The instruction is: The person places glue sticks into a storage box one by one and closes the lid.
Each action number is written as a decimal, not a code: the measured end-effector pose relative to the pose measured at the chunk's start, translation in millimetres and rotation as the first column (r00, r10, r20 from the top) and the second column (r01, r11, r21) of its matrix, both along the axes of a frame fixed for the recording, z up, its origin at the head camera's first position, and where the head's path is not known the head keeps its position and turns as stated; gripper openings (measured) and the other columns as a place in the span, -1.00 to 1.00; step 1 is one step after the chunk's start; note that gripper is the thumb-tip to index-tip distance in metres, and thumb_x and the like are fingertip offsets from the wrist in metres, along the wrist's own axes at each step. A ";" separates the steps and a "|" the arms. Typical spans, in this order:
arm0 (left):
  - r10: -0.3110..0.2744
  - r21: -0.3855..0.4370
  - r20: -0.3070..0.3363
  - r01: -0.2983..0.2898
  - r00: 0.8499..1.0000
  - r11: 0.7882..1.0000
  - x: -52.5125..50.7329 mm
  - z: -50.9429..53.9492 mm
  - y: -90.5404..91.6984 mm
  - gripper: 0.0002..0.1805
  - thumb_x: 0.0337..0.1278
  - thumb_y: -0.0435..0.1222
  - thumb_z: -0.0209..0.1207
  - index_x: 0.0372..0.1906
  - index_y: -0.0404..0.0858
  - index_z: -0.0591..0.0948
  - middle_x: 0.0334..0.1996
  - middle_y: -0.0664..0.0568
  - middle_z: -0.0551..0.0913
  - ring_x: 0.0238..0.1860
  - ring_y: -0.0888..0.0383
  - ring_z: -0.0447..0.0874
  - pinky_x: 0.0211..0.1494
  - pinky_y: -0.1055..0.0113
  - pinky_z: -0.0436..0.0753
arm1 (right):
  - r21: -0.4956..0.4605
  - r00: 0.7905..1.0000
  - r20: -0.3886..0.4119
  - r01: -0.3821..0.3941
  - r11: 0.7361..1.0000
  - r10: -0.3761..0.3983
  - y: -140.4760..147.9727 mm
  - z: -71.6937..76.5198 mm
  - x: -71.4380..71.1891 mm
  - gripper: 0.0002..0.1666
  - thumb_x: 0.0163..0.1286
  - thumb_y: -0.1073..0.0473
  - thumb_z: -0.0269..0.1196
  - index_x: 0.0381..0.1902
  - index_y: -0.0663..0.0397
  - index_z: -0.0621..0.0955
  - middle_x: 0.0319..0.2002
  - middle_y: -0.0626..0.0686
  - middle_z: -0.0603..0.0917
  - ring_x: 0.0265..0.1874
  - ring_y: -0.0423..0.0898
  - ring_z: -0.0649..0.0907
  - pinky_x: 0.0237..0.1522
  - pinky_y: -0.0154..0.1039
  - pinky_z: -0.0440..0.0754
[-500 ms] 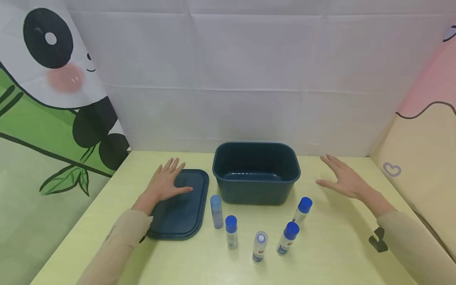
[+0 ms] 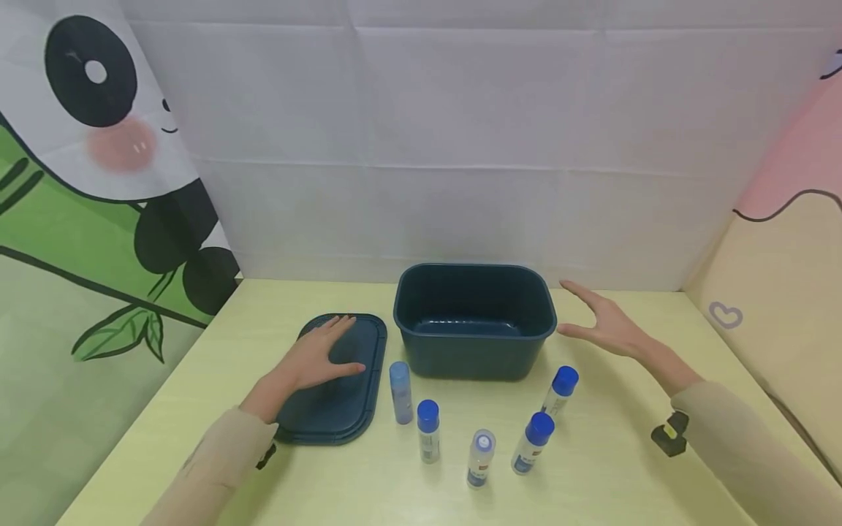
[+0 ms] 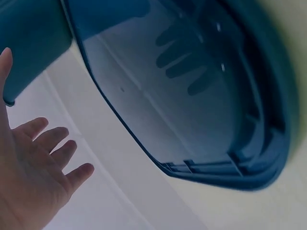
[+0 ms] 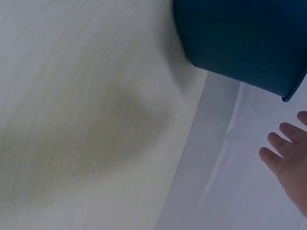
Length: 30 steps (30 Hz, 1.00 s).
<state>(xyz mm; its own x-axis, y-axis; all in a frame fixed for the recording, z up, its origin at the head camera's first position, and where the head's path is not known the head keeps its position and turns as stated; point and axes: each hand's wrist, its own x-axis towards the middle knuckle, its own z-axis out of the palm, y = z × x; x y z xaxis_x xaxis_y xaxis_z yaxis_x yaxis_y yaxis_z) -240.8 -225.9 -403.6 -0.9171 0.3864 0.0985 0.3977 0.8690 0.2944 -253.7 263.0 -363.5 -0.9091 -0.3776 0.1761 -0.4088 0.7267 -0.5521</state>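
Note:
My left hand (image 2: 309,359) hovers above the dark blue lid (image 2: 349,409) with fingers spread and holds nothing; the left wrist view shows its reflection in the lid's glossy surface (image 3: 144,100). My right hand (image 2: 608,326) is held up with thumb and fingers apart, just right of the dark blue bin's rim (image 2: 551,321). No contact with the bin (image 4: 240,38) shows in the right wrist view. In front of the bin stand several glue sticks: one light blue (image 2: 400,394), others clear with blue caps (image 2: 428,416), and one with a pale top (image 2: 482,456).
Two blue-capped glue sticks (image 2: 531,444) (image 2: 561,387) stand close together at the bin's front right. A white cloth (image 2: 473,204) hangs behind the table (image 2: 395,497). Printed cloths (image 2: 118,241) line the sides.
The right hand has moved left, closer to the bin's rim. My left hand has shifted slightly right and nearer over the lid. The bin, lid and glue sticks stay in place.

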 end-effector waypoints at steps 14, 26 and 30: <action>-0.189 0.295 0.153 0.138 0.970 0.945 39.9 7.4 5.9 -0.23 -0.01 0.05 0.21 0.30 -0.18 0.29 0.26 -0.11 0.31 0.25 -0.14 0.26 0.16 -0.13 0.32 | -0.083 0.996 0.043 -0.069 0.994 0.073 -21.3 -3.1 14.2 -0.04 0.12 0.04 0.29 0.38 0.15 0.10 0.35 0.28 0.11 0.28 0.32 0.15 0.21 0.23 0.13; -0.378 0.528 0.192 0.229 0.906 0.818 55.5 22.4 34.3 -0.41 0.02 -0.23 0.26 0.20 -0.27 0.39 0.11 -0.06 0.48 0.08 0.01 0.46 0.14 -0.07 0.38 | -0.113 0.995 0.059 -0.068 0.991 0.075 -23.8 -2.3 17.6 -0.01 0.10 0.06 0.32 0.39 0.13 0.08 0.36 0.26 0.10 0.27 0.33 0.15 0.20 0.26 0.12; -0.396 0.560 0.175 0.239 0.902 0.793 54.8 21.3 42.1 -0.46 0.02 -0.24 0.26 0.14 -0.29 0.45 0.00 -0.01 0.55 -0.04 0.10 0.52 0.06 0.03 0.48 | -0.111 0.996 0.059 -0.066 0.992 0.073 -24.1 -3.6 16.9 -0.01 0.11 0.04 0.31 0.39 0.13 0.08 0.36 0.25 0.09 0.26 0.35 0.16 0.19 0.26 0.13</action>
